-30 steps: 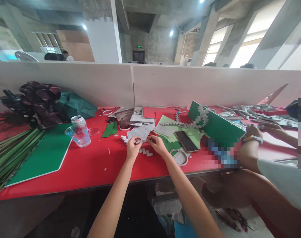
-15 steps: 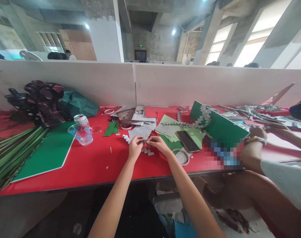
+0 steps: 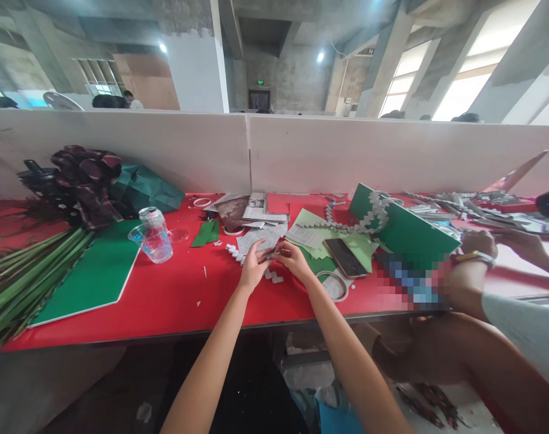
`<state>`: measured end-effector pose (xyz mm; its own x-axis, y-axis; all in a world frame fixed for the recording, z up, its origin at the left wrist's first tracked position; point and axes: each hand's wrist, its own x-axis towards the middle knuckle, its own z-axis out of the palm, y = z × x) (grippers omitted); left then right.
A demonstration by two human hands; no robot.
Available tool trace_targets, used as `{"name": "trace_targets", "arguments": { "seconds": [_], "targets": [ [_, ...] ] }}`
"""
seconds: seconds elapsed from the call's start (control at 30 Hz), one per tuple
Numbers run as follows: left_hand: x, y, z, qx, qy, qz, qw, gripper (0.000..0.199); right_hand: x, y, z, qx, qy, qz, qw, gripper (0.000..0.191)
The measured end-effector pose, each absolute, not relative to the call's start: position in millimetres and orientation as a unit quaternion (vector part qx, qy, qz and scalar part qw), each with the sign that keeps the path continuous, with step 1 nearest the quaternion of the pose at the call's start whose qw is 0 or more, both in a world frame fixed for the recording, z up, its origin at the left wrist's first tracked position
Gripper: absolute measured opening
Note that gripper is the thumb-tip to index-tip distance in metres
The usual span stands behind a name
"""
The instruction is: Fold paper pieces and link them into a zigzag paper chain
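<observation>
Above the red tabletop (image 3: 166,301), my left hand (image 3: 253,270) and my right hand (image 3: 293,258) meet at the fingertips. Both pinch at something small and greyish that the fingers mostly cover; I cannot make out what it is. The left index finger is raised a little. A white zigzag chain of folded paper (image 3: 233,251) lies just left of my hands, and more white folded pieces (image 3: 274,276) show below them. Behind the fingertips are printed paper sheets (image 3: 260,236). To the right of my right hand rests a dark phone (image 3: 345,258) on green paper.
A tape roll (image 3: 342,295) sits near the front edge. Leftward stand a clear plastic cup (image 3: 159,248) with a can, a green board (image 3: 88,283) and long green leaves (image 3: 39,277). At right, a co-worker's arm (image 3: 471,271) reaches beside an upright green board (image 3: 405,226).
The fingers of my left hand have shifted, with the index finger lifting. My hands stay together in nearly the same place. The view has turned slightly left.
</observation>
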<state>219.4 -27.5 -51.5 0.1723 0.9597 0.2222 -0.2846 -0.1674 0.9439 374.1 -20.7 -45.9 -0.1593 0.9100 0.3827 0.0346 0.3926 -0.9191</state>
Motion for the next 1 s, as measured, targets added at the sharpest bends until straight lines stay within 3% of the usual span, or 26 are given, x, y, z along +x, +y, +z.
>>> {"name": "trace_targets", "arguments": {
  "seconds": [0.17, 0.43, 0.8, 0.93, 1.0],
  "targets": [
    [216, -26, -51, 0.532, 0.385, 0.588, 0.473, 0.059, 374, -23, -45, -0.339, -0.634, 0.45, 0.53, 0.025],
    [216, -32, -50, 0.623, 0.422, 0.569, 0.333, 0.03, 375, -22, -44, -0.39, -0.674, 0.394, 0.489, 0.024],
    [217, -29, -52, 0.6, 0.427, 0.56, 0.38, 0.029, 376, -19, -45, -0.423, -0.665, 0.38, 0.484, 0.025],
    [209, -26, -52, 0.558, 0.517, 0.597, 0.255, 0.021, 378, -16, -47, -0.427, -0.614, 0.373, 0.549, 0.031],
    [204, -23, -55, 0.526, 0.592, 0.585, 0.175, 0.031, 380, -15, -47, -0.437, -0.584, 0.363, 0.58, 0.034]
  ]
}}
